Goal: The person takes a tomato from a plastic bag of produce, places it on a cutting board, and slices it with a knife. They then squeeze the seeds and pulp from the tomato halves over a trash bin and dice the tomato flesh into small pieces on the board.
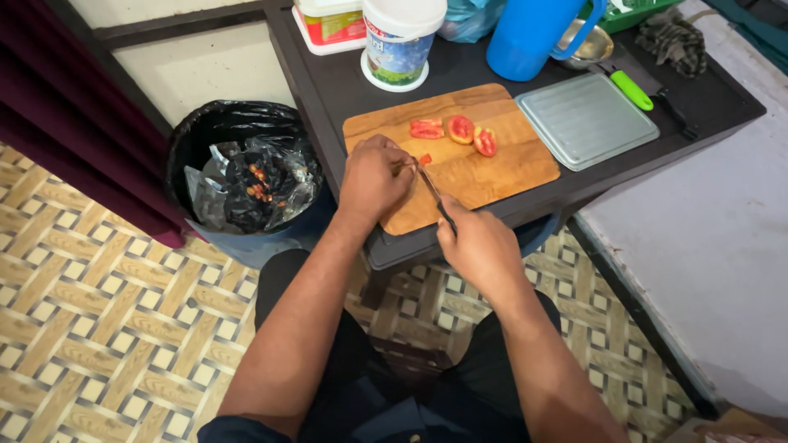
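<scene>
Knife [433, 194] work on the wooden cutting board [492, 176]: the right hand [484, 246] is closed round the dark handle, with the blade angled up toward eleven o'clock. Meeting it there, the left hand [373, 176] curls over a small red piece of tomato [425, 158], fingertips pinching it down against the board. At one o'clock from that hand, three cut tomato pieces [455, 131] lie in a loose row, flesh side up, well apart from the blade. By my reading, most of the cutting is done and only this last bit under the fingers is left. Over at nine o'clock, beside the dark table [328, 82], a bin with a black liner [242, 168] holds some red scraps. Toward two o'clock, a grey tray [587, 121] sits bare just beside the board, a green-handled peeler [630, 89] beyond it.
</scene>
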